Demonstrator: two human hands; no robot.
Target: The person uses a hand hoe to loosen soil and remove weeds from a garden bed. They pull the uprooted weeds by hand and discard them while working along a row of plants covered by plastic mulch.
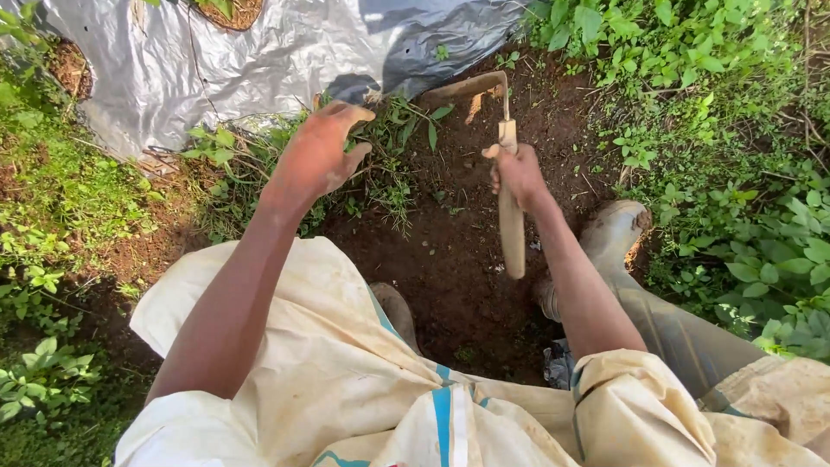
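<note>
While crouched over bare soil, the person's right hand (517,175) has its grip closed round a short wooden-handled hoe (508,173), blade at the plastic sheet (259,60) edge; left hand (318,156), fingers spread wide, reaches into weeds (385,173). Shallow strokes w/ blade clear of fingers look best.

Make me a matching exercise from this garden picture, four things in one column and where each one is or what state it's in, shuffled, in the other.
Things:
1. left hand
2. wooden-handled hand hoe with bent metal blade
3. silver-grey plastic mulch sheet
4. muddy rubber boot

Places or states:
A. spread over the ground at the top
B. on the weeds, fingers spread
C. gripped in the right hand
D. on bare soil beside the leafy plants on the right

Pairs: 1-B, 2-C, 3-A, 4-D
</note>
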